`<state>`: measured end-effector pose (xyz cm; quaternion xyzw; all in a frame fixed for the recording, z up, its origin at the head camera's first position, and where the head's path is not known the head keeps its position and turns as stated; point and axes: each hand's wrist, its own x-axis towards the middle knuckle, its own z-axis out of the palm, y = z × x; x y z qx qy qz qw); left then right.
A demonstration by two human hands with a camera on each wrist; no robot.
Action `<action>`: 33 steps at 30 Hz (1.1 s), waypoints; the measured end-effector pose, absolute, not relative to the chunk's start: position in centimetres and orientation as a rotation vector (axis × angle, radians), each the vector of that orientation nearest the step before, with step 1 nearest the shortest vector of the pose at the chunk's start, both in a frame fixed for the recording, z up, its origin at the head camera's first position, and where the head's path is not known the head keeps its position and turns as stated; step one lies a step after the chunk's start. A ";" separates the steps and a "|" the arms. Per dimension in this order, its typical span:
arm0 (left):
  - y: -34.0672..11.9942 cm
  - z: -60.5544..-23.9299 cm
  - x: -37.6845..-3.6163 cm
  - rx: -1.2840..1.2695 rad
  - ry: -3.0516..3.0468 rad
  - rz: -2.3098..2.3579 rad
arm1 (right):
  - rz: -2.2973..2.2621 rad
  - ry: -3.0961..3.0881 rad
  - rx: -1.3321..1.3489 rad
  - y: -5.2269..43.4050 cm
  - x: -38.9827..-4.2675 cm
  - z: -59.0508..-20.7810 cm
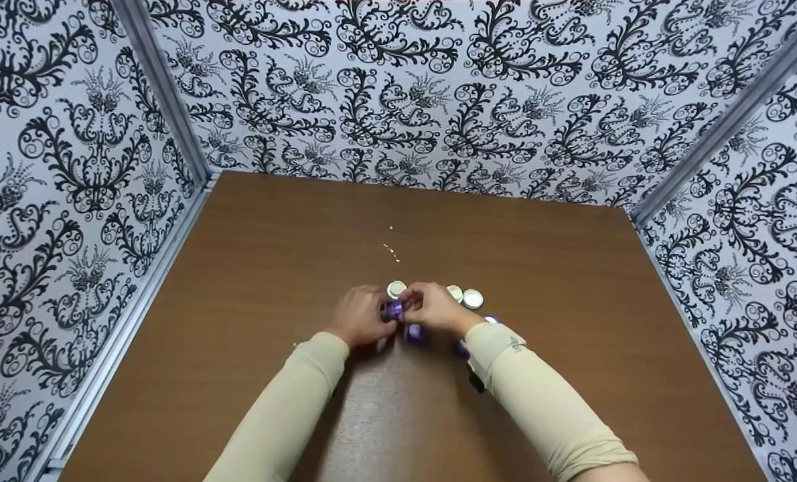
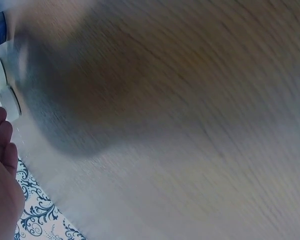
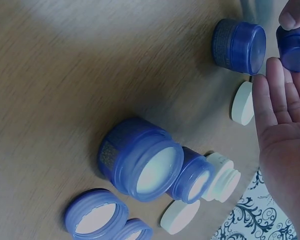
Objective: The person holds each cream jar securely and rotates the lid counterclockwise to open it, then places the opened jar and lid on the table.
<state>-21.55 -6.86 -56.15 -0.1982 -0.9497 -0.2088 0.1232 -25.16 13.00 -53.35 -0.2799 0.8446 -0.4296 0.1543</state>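
Observation:
My left hand (image 1: 364, 314) grips a small blue jar (image 3: 293, 49), lying between the two hands above the table. From the other side, my right hand (image 1: 435, 308) pinches the end of that jar, its palm (image 3: 285, 135) turned to the camera in the right wrist view. In the left wrist view the left hand (image 2: 4, 190) shows only at the edge, with its fingers curled. Just below the hands stands a larger blue jar (image 1: 415, 333) with its lid on. A white lid (image 1: 396, 289) lies beyond the fingertips.
Right of the hands stand an open large blue jar (image 3: 155, 172), a smaller open blue jar (image 3: 197, 185) and an open white jar (image 3: 222, 177). Blue lids (image 3: 72, 212) and a white lid (image 3: 180, 217) lie beside them. White specks (image 1: 397, 260) dot the table farther back.

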 end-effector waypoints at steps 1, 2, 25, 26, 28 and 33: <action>-6.9 -56.2 -21.6 -0.576 -2.771 -0.612 | -1.238 2.416 -0.806 13.0 -25.1 -53.3; -6.8 -56.2 -21.6 -0.575 -2.773 -0.614 | -1.241 2.413 -0.807 13.0 -25.1 -53.3; -7.0 -56.5 -21.7 -0.591 -2.764 -0.614 | -1.256 2.388 -0.780 12.9 -24.8 -52.9; -7.0 -56.5 -21.7 -0.588 -2.767 -0.614 | -1.257 2.388 -0.776 12.9 -24.8 -52.9; -6.9 -56.4 -21.7 -0.587 -2.770 -0.609 | -1.257 2.393 -0.766 12.9 -24.8 -52.9; -6.9 -56.5 -21.7 -0.596 -2.761 -0.608 | -1.267 2.395 -0.771 13.0 -25.1 -53.4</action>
